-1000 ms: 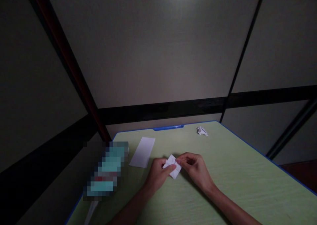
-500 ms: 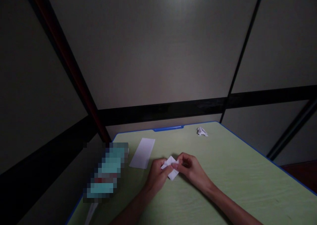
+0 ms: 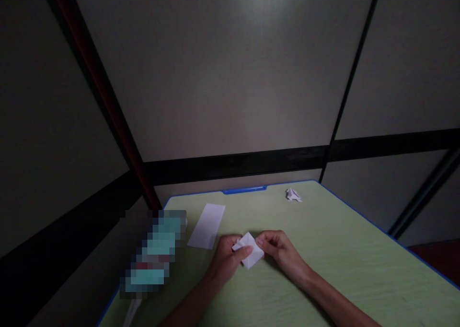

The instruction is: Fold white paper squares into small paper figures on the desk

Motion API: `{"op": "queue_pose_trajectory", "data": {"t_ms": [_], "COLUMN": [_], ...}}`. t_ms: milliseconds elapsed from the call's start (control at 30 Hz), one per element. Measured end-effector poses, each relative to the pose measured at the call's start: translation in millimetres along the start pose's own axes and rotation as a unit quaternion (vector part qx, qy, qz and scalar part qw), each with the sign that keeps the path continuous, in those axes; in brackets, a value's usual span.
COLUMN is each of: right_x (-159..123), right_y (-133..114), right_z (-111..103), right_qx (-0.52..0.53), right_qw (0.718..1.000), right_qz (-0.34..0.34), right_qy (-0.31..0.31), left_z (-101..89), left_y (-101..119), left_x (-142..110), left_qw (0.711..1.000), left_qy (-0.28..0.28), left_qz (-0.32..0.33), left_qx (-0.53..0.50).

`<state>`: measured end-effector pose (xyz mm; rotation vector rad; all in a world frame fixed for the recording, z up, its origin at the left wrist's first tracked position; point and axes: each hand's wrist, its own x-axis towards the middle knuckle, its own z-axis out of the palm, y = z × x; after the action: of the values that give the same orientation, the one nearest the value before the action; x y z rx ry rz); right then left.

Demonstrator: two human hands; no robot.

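Observation:
Between my two hands is a small white folded paper [image 3: 254, 258], roughly diamond-shaped, with creases and a flap on its left side. My left hand [image 3: 230, 257] grips it from the left, thumb pressed flat across its front. At its right corner, my right hand [image 3: 276, 244] pinches the edge between thumb and fingers. The fingers behind the paper are partly hidden. Both hands are just above the near-middle part of the table.
The pale green table [image 3: 341, 250] has a blue rim. A white paper sheet [image 3: 207, 226] lies left of my hands. Farther back on the right sits a folded white paper figure [image 3: 293, 195]. A blurred-out turquoise object [image 3: 156, 250] stands at the left edge. Wall panels [image 3: 233, 87] rise behind.
My right thumb has drawn back from the paper's middle to its right corner, and the right flap now lies flatter. My left hand keeps its hold. The view has tilted up slightly.

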<state>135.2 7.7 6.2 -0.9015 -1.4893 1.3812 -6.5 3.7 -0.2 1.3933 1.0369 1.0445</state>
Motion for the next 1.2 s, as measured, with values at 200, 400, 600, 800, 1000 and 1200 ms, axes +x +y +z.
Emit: {"op": "queue_pose_trajectory", "data": {"t_ms": [200, 400, 600, 800, 1000, 1200], "right_x": [-1.8, -1.8, 0.4, -0.1, -2.2, -4.5], "right_y": [-5.8, -4.4, -3.5, -2.5, -4.0, -6.1], "right_z": [2.8, 6.2, 1.9, 5.7, 5.1, -0.1], "right_qx": [0.021, -0.003, 0.011, 0.003, -0.006, -0.020], "right_qw": [0.997, 0.993, 0.993, 0.995, 0.989, 0.990], "right_qz": [-0.045, -0.050, -0.039, -0.073, -0.123, -0.136], "right_qy": [0.067, 0.108, 0.113, 0.072, 0.083, 0.029], "left_z": [2.1, 3.8, 3.0, 1.7, 2.3, 2.9], "left_y": [4.2, 10.5, 8.5, 8.2, 8.8, 7.6], "left_x": [2.6, 1.9, 1.8, 1.1, 0.1, -1.1], "left_qw": [0.995, 0.994, 0.994, 0.996, 0.995, 0.993], "left_qy": [0.099, 0.095, 0.050, 0.038, 0.033, 0.022], "left_qz": [-0.004, -0.025, -0.052, -0.040, -0.046, -0.049], "left_qx": [-0.026, -0.055, -0.079, -0.071, -0.086, -0.107]}}
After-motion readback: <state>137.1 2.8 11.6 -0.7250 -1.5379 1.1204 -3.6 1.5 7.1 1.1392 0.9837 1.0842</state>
